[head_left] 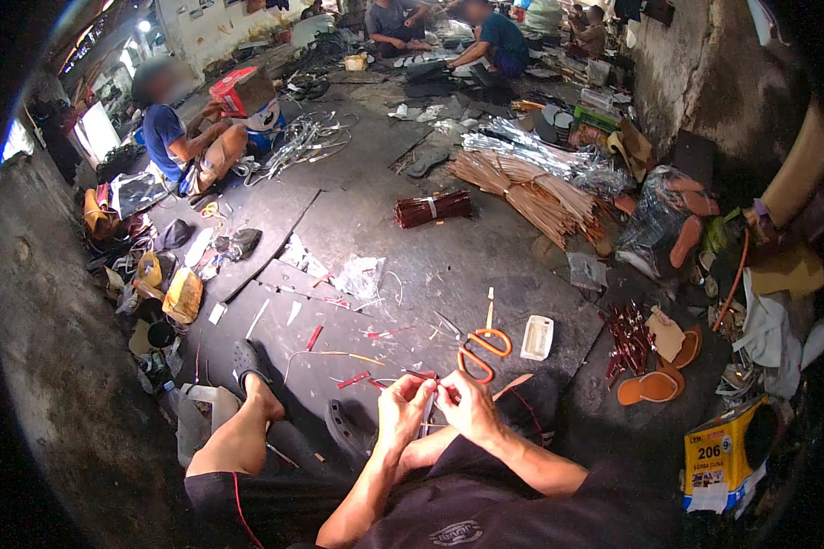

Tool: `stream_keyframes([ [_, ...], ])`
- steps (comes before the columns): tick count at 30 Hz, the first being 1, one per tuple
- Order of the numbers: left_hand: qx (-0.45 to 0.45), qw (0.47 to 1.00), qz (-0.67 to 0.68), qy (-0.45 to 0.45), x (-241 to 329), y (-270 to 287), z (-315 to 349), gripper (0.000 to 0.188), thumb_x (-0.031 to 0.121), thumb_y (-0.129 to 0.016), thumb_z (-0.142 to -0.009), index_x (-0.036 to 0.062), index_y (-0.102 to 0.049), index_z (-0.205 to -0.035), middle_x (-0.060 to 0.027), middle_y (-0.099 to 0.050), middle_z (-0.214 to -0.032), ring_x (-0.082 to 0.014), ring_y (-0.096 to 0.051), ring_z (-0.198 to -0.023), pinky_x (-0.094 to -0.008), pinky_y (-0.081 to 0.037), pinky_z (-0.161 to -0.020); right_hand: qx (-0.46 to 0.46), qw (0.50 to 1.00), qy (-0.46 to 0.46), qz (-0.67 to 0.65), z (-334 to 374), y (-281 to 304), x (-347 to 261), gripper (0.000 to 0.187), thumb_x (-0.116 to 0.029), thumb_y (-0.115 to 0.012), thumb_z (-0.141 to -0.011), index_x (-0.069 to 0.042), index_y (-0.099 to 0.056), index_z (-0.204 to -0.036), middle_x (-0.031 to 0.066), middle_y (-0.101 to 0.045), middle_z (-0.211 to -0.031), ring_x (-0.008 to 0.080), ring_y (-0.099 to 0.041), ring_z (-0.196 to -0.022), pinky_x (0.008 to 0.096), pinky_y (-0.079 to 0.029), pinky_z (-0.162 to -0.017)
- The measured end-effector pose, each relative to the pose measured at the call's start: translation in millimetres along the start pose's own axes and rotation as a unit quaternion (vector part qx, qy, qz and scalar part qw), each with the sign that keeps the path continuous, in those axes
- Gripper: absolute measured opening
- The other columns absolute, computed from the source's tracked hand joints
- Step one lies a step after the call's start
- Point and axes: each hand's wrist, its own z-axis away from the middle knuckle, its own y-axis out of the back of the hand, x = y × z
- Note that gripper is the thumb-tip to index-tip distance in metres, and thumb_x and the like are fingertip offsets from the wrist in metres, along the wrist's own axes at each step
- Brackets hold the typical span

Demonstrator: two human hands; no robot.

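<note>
My left hand (402, 409) and my right hand (470, 405) meet in front of my body, with fingertips pinched close together. Between them is a small dark red strip (421, 373), gripped at both sides. A thin pale strip (428, 414) hangs below the fingers; which hand holds it I cannot tell. Just beyond my right hand, orange-handled scissors (476, 353) lie on the floor beside a small white tray (538, 327). Short red pieces (353, 380) are scattered to the left of my hands.
Farther out lie a tied dark red bundle (433, 209) and tan strips (522, 188). At right are orange sandals (650, 388), a dark red strip pile (628, 343) and a yellow-blue container (710, 462). One person (167, 137) sits at left; others work at the back.
</note>
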Motion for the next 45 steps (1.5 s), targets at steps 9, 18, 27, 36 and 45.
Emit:
stream_keyframes([
  [9, 0.07, 0.992, -0.058, -0.09, -7.6, 1.9, 3.1, 0.014, 0.013, -0.065, -0.092, -0.001, -0.066, -0.095, -0.009, -0.071, -0.088, -0.0116, -0.064, -0.076, -0.0273, -0.052, -0.069, 0.022, 0.999, 0.014, -0.023, 4.8, -15.6, -3.9, 0.018, -0.011, -0.068, -0.089, -0.003, -0.059, -0.103, 0.0127, -0.066, -0.078, 0.0246, -0.069, -0.069, 0.036, -0.052, -0.059],
  [18, -0.009, 0.984, 0.04, -0.174, 87.8, 52.1, -67.4, 0.031, 0.027, -0.061, -0.098, 0.0001, -0.056, -0.114, -0.0084, -0.068, -0.103, -0.0186, -0.064, -0.099, -0.0342, -0.053, -0.085, 0.07, 0.993, -0.05, -0.082, -33.7, 17.7, 20.2, 0.032, -0.013, -0.065, -0.091, 0.003, -0.059, -0.118, 0.0154, -0.068, -0.098, 0.0232, -0.067, -0.089, 0.0353, -0.053, -0.082],
  [27, -0.128, 0.988, -0.021, -0.081, 182.0, 131.4, -81.1, 0.038, 0.028, -0.059, -0.099, -0.0027, -0.058, -0.121, -0.0108, -0.066, -0.108, -0.0197, -0.066, -0.099, -0.0334, -0.051, -0.094, 0.115, 0.989, -0.094, 0.015, -15.1, 60.1, 74.9, 0.024, -0.009, -0.06, -0.092, 0.004, -0.061, -0.113, 0.0167, -0.066, -0.104, 0.0259, -0.066, -0.094, 0.0366, -0.052, -0.082],
  [36, -0.13, 0.979, -0.122, -0.099, 182.6, 164.1, -44.6, 0.029, 0.016, -0.059, -0.098, 0.0001, -0.057, -0.123, -0.0114, -0.069, -0.101, -0.0186, -0.067, -0.096, -0.0329, -0.054, -0.09, 0.194, 0.97, -0.017, 0.144, 1.7, 58.5, 97.2, 0.013, -0.005, -0.059, -0.091, 0.0, -0.064, -0.102, 0.0157, -0.066, -0.096, 0.0293, -0.066, -0.09, 0.0391, -0.051, -0.077],
  [45, -0.124, 0.977, -0.126, -0.122, 152.8, 150.8, -61.2, 0.018, 0.017, -0.064, -0.096, -0.0007, -0.059, -0.1, -0.0094, -0.07, -0.09, -0.0153, -0.068, -0.088, -0.0321, -0.055, -0.083, 0.194, 0.973, -0.057, 0.113, -2.7, 53.9, 100.0, 0.013, -0.007, -0.058, -0.092, 0.0, -0.065, -0.101, 0.0145, -0.067, -0.093, 0.0302, -0.066, -0.084, 0.0386, -0.051, -0.074],
])
